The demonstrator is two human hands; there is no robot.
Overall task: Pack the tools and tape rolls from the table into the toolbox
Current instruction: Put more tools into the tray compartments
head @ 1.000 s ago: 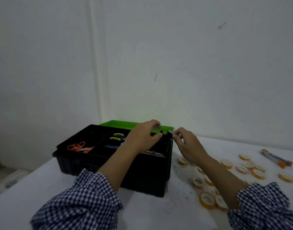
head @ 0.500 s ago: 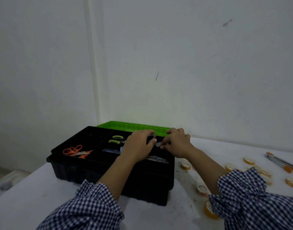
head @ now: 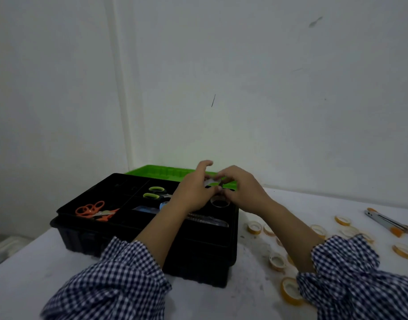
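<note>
While both hands meet above the far right compartment of the toolbox [head: 138, 236], fiddling with something small and pale between the fingertips: hard to name for sure, possibly a loose tape end or a thin roll seen edge-on. Left hand [head: 193, 195] curled, thumb and forefinger pinched on that pale bit, upper fingers lifted free. Right hand [head: 242, 192] bent over from the other side, fingertips pressed to the same spot; cannot tell whether gripping or only steadying. Directly beneath, touching or nearly touching the right hand, a clear tape roll [head: 220, 202] lying flat with its hole facing up, resting in the box near the right wall. So: straight down from the pinch, no sideways travel needed, right hand the nearer of the two.

Already stowed: orange scissors [head: 94, 211] in the left compartment, green-handled scissors [head: 155, 192] in the middle one, a blister-packed item [head: 207, 219] along the near right. Green lid [head: 166, 173] open behind.

Still out on the white table [head: 25, 280], to the right of the box: many yellow tape rolls [head: 291, 289] scattered, and further right an orange-tipped tool [head: 388, 222], long axis slanting away. Plenty left, all on the right hand's side
</note>
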